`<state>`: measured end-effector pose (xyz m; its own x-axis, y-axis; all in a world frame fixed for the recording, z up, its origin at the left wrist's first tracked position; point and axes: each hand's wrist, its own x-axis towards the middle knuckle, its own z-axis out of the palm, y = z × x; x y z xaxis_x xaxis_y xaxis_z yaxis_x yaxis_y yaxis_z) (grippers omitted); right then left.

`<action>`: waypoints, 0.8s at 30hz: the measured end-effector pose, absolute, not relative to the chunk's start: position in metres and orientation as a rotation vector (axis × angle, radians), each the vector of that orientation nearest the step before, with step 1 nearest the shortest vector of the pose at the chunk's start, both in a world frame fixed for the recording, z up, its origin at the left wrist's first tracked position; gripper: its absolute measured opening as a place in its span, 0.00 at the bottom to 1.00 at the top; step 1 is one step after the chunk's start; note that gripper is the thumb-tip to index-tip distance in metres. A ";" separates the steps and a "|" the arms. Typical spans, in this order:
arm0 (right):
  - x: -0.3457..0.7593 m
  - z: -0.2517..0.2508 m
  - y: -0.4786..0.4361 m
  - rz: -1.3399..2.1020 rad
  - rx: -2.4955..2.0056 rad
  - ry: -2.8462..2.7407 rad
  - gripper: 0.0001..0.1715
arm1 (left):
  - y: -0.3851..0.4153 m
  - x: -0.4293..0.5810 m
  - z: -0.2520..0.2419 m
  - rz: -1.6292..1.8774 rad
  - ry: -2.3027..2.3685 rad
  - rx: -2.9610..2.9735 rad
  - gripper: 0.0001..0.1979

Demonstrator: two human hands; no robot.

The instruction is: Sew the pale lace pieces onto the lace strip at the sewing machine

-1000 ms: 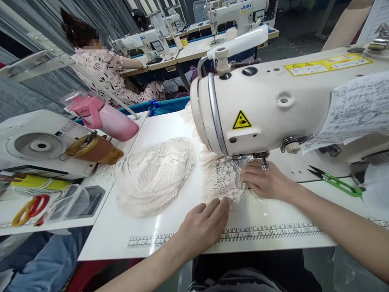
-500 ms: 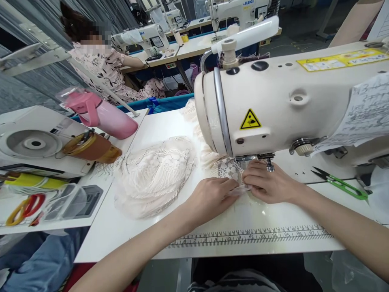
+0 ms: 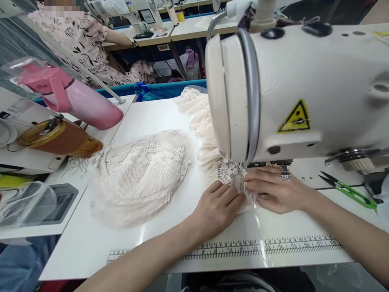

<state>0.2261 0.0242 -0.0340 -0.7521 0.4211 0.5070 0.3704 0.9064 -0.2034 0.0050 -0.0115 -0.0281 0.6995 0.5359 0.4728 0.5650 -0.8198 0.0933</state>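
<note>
Both hands press the lace (image 3: 231,175) flat on the table (image 3: 152,117) under the machine (image 3: 304,89), likely to steady it at the needle, which is hidden. Left hand (image 3: 217,207) and right hand (image 3: 275,190) lie with fingers spread, gripping nothing. Since the earlier frame the left hand has slid up beside the right.

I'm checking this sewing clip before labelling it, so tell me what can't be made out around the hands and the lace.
Head view only:
- Needle and presser foot: hidden behind the sewing machine head.
- Lace piece: its near edge is covered by the left hand and right hand.
- Whether the fingers pinch the lace or only press it flat: cannot tell.
- Green snips: the far end is hard to make out near the right edge.
- Ruler strip: numbers too small.
</note>
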 end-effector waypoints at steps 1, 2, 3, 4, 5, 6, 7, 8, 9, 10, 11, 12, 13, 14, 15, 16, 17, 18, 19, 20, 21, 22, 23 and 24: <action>0.227 -0.036 0.024 0.141 -0.606 -2.550 0.14 | -0.011 0.005 -0.029 -0.782 -0.907 -2.832 0.09; 0.228 -0.038 0.024 0.148 -0.640 -2.584 0.15 | -0.011 0.004 -0.029 -0.801 -0.900 -2.823 0.09; 0.228 -0.039 0.024 0.142 -0.658 -2.597 0.15 | -0.011 0.004 -0.028 -0.818 -0.899 -2.812 0.09; 0.229 -0.040 0.024 0.135 -0.651 -2.596 0.14 | -0.011 0.004 -0.028 -0.829 -0.899 -2.803 0.09; 0.229 -0.041 0.024 0.135 -0.626 -2.587 0.13 | -0.011 0.003 -0.027 -0.832 -0.900 -2.793 0.09; 0.229 -0.040 0.024 0.141 -0.593 -2.577 0.12 | -0.011 0.003 -0.027 -0.827 -0.902 -2.780 0.09; 0.229 -0.039 0.025 0.155 -0.560 -2.569 0.12 | -0.011 0.002 -0.026 -0.813 -0.901 -2.767 0.10; 0.229 -0.038 0.025 0.179 -0.533 -2.563 0.12 | -0.012 0.002 -0.026 -0.793 -0.899 -2.751 0.10; 0.229 -0.037 0.026 0.211 -0.514 -2.559 0.12 | -0.012 0.001 -0.026 -0.771 -0.896 -2.733 0.10; 0.229 -0.035 0.026 0.245 -0.500 -2.554 0.12 | -0.012 0.001 -0.026 -0.752 -0.898 -2.713 0.10; 0.229 -0.034 0.027 0.276 -0.487 -2.542 0.12 | -0.012 0.001 -0.026 -0.741 -0.901 -2.695 0.10; 0.228 -0.033 0.028 0.305 -0.479 -2.529 0.11 | -0.012 0.000 -0.026 -0.738 -0.904 -2.686 0.10; 0.228 -0.032 0.028 0.326 -0.475 -2.516 0.11 | -0.011 0.000 -0.026 -0.751 -0.906 -2.687 0.10; 0.228 -0.032 0.029 0.341 -0.478 -2.505 0.11 | -0.010 0.000 -0.027 -0.773 -0.903 -2.700 0.10; 0.227 -0.031 0.029 0.353 -0.486 -2.497 0.12 | -0.010 0.001 -0.027 -0.798 -0.896 -2.724 0.09; 0.227 -0.031 0.029 0.363 -0.497 -2.491 0.12 | -0.009 0.001 -0.027 -0.818 -0.888 -2.757 0.09; 0.226 -0.030 0.028 0.374 -0.514 -2.487 0.13 | -0.009 0.001 -0.028 -0.829 -0.881 -2.796 0.08; 0.226 -0.029 0.028 0.382 -0.533 -2.485 0.13 | -0.008 0.001 -0.028 -0.827 -0.881 -2.834 0.09; 0.225 -0.028 0.027 0.387 -0.551 -2.483 0.13 | -0.008 0.001 -0.029 -0.819 -0.886 -2.867 0.09; 0.225 -0.027 0.027 0.388 -0.562 -2.480 0.13 | -0.009 0.001 -0.030 -0.808 -0.898 -2.893 0.10; 0.225 -0.027 0.026 0.382 -0.569 -2.478 0.14 | -0.009 0.001 -0.030 -0.802 -0.912 -2.911 0.11; 0.224 -0.026 0.025 0.371 -0.576 -2.474 0.14 | -0.010 0.001 -0.031 -0.802 -0.923 -2.921 0.11; 0.224 -0.026 0.025 0.359 -0.578 -2.471 0.14 | -0.010 0.001 -0.031 -0.805 -0.936 -2.925 0.11; 0.224 -0.026 0.024 0.347 -0.575 -2.466 0.14 | -0.010 0.001 -0.031 -0.810 -0.947 -2.924 0.11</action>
